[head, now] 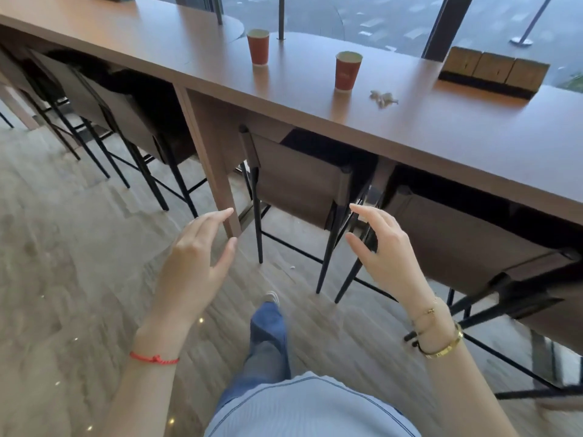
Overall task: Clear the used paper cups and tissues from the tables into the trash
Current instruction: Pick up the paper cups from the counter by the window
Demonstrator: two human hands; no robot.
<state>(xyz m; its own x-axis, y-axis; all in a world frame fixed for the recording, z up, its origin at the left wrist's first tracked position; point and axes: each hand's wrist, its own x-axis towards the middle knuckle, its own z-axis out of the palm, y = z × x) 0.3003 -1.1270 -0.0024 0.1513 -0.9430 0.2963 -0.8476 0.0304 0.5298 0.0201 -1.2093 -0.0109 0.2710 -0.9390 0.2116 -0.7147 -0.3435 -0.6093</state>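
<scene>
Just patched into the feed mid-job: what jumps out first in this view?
Two red paper cups stand upright on the long brown counter by the window, one further left, one nearer the middle, with a crumpled tissue lying just right of the second cup. In the foreground the left hand and right hand hang open and empty above the floor, short of the counter.

The person's arms are bare, with no sleeves visible. The left wrist has 1 thin red string bracelet (154,358) with a small knot. The right wrist has 1 gold bangle (443,347) and 1 thinner gold chain bracelet (424,314). The person wears a light blue ribbed top (310,408), blue jeans (268,342) and a light shoe (272,297).
</scene>
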